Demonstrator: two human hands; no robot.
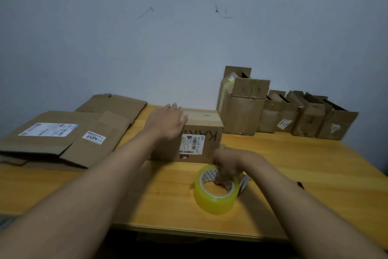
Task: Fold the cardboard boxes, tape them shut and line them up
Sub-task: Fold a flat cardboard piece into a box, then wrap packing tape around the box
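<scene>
Pinning the box (195, 132) under flat left fingers (178, 111), right fingers (222, 172) pinching the tape roll (216, 189) should pull tape taut.

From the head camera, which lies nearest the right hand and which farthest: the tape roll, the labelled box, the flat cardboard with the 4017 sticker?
1. Tape roll, touching the right hand.
2. Labelled box, just behind it, centre table.
3. Flat cardboard, far left.
</scene>
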